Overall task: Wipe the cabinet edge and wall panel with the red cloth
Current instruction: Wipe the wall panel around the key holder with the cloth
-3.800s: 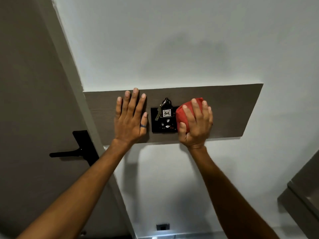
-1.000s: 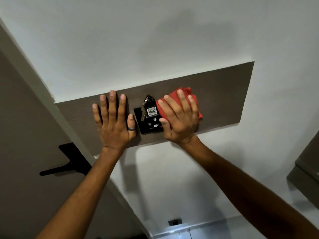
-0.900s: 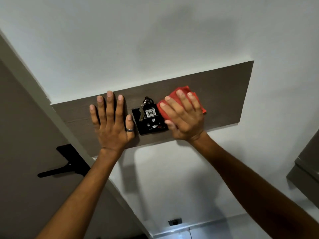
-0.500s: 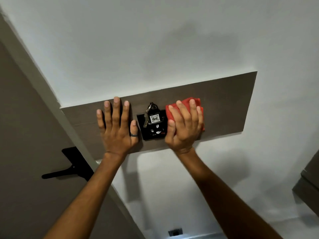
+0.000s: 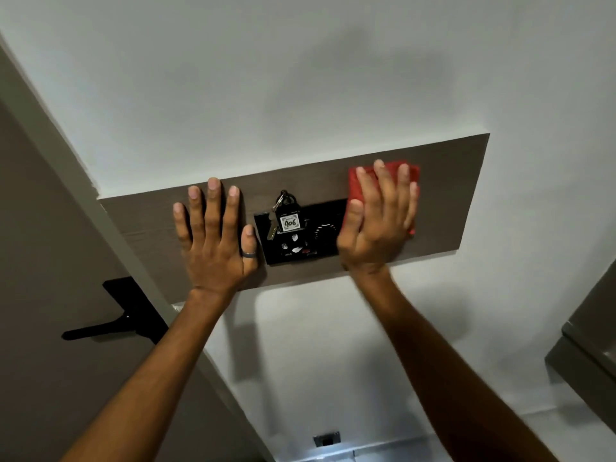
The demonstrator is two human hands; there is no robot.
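A brown wood-grain wall panel [image 5: 446,195] runs across the white wall. My right hand [image 5: 376,225] presses the folded red cloth [image 5: 358,185] flat against the panel, just right of a black switch plate [image 5: 328,241]; fingers are spread over the cloth. My left hand [image 5: 215,235] lies flat and open on the panel's left part, a ring on its thumb. A key with a tag marked 406 [image 5: 289,223] hangs in the switch plate between my hands. The cabinet edge [image 5: 586,355] shows at the right border.
A grey door [image 5: 43,261] with a black lever handle [image 5: 110,325] stands at the left, beside its pale frame. A small wall socket [image 5: 327,439] sits low on the wall near the floor.
My right hand has slid the red cloth to the right along the panel, uncovering the switch plate's round dial. My left hand has stayed flat in the same spot.
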